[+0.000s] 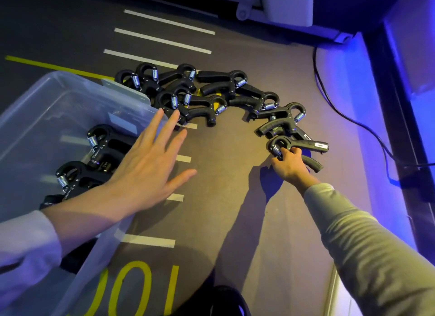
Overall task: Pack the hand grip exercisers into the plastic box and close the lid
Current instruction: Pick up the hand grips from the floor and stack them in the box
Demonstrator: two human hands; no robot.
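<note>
Clearly packing is midway: the right hand pinches the nearest hand grip exerciser at the end of the arc on the floor, while the left hand, fingers spread and holding nothing, hovers over the plastic box rim. Next that exerciser must be lifted leftward into the box beside those already inside; many more lie beyond both hands.

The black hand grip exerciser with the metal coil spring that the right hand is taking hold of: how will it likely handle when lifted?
The black hand grip exerciser under the right hand looks rigid, moulded plastic with a steel coil spring, so it should probably lift as one stiff piece. Its two splayed handles may snag the neighbouring exerciser it touches. Its flat, hooked shape makes rolling unlikely.
</note>
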